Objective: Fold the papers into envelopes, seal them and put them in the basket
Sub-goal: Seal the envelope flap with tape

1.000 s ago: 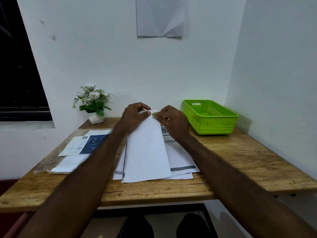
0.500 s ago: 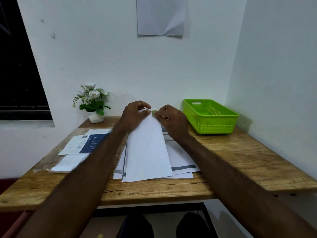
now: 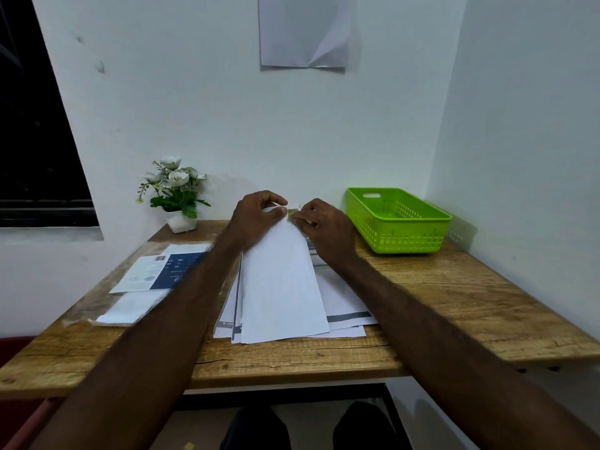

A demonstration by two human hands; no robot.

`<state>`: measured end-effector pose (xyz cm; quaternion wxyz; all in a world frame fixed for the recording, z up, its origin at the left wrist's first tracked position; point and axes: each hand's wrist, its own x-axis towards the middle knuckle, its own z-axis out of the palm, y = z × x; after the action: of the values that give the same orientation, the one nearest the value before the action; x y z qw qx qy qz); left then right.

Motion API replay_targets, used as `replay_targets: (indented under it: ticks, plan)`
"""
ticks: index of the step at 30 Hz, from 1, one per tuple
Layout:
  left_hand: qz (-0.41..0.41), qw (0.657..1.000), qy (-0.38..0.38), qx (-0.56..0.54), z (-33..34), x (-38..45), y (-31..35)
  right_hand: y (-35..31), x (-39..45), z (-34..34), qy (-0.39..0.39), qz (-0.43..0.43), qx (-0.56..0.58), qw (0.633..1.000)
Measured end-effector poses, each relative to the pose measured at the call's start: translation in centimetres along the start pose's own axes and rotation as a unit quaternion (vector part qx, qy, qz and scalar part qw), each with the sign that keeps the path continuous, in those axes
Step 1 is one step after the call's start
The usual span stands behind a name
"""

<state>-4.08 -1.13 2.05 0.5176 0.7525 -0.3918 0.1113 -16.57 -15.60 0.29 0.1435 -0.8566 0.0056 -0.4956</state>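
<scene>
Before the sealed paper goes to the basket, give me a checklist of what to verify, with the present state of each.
1. Folded white paper lies flat on the paper stack: ok.
2. Left hand holds the paper's far end steady: ok.
3. Right hand has its grip on the small green piece at the far end: ok.
4. Far end fully sealed: cannot tell, the fingers cover it.
5. Green basket stands upright, open, to the right on the table: ok.
6. Way from paper to basket free of things: ok.
</scene>
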Motion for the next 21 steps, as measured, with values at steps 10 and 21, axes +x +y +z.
replay_targets:
  ticks: [10, 21]
  plan:
    - [0.016, 0.999, 0.017, -0.028, 0.7, 0.3, -0.6, 0.2, 0.1, 0.0, -0.004, -0.017, -0.002, 1.000]
    - [0.023, 0.999, 0.019, -0.029, 0.9, 0.6, -1.2, 0.2, 0.1, 0.1, -0.004, -0.010, -0.006, 1.000]
